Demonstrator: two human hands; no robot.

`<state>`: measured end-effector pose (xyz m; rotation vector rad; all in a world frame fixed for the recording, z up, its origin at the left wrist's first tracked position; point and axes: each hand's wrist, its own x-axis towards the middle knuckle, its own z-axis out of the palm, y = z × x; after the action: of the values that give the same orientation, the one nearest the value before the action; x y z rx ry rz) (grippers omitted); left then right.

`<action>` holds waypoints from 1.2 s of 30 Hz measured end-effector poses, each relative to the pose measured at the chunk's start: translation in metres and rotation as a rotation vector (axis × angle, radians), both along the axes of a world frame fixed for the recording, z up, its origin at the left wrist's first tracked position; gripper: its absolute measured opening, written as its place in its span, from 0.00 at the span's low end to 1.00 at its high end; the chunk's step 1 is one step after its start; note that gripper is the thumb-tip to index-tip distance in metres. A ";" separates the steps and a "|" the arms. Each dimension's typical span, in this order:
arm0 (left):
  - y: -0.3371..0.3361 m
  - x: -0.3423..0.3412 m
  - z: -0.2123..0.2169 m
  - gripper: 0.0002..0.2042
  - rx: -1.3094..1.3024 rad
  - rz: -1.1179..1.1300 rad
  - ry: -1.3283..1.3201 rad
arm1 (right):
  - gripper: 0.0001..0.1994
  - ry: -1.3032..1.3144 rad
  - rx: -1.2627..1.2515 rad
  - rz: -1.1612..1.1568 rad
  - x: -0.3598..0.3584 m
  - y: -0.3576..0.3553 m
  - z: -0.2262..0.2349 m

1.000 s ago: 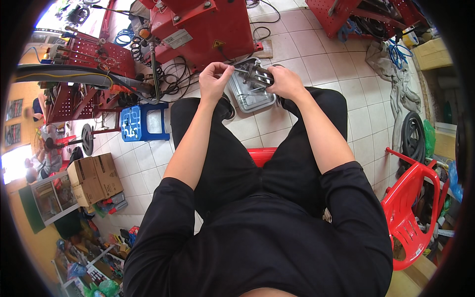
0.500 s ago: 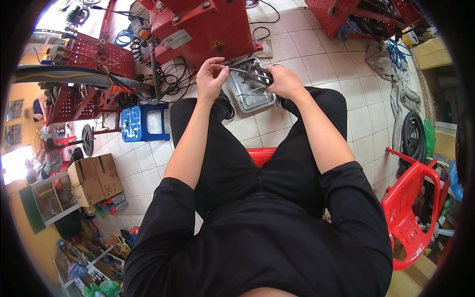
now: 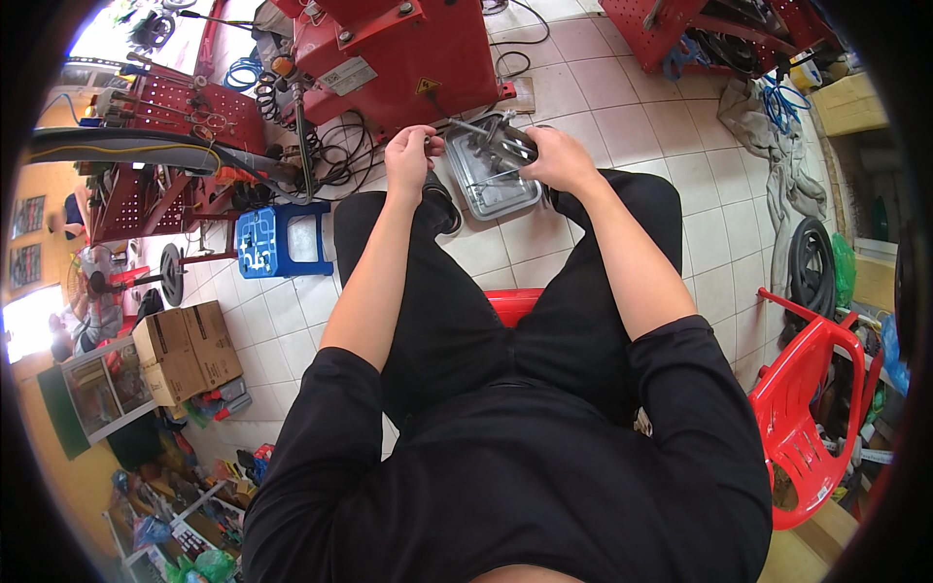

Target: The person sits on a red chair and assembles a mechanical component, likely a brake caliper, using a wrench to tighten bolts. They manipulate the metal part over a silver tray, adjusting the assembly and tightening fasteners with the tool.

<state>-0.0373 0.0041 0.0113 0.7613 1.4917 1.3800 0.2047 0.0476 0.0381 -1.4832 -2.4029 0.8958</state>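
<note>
My right hand is closed around a dark metal part with several prongs and a grey rod pointing to the left. The part is held over a clear plastic tray on the floor between my feet. Left of the rod's end, my left hand is raised with its fingers bent and pinched together. A tiny dark spot shows at those fingertips, too small to name. The left fingers look apart from the rod.
A large red machine stands ahead, with black cables beside it. A blue stool is at my left, cardboard boxes farther back. On the right are a red plastic chair and a tyre.
My left hand has come off the rod's end and shifted slightly down and left, its fingers more bent. The rod's left end has risen a little in my right hand.
</note>
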 end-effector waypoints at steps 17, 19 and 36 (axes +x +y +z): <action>-0.010 0.030 0.013 0.13 0.174 -0.285 0.529 | 0.17 0.530 -0.751 -0.185 -0.014 -0.001 -0.016; -0.012 0.031 0.017 0.14 0.152 -0.291 0.594 | 0.18 0.527 -0.741 -0.178 -0.014 -0.002 -0.016; -0.008 0.026 0.005 0.16 0.176 -0.305 0.481 | 0.25 0.566 -0.630 -0.149 -0.015 0.000 -0.024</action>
<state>-0.0115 -0.0038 0.0161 1.4478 1.5370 1.1510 0.1896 0.0474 0.0137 -1.2949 -1.6512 1.8469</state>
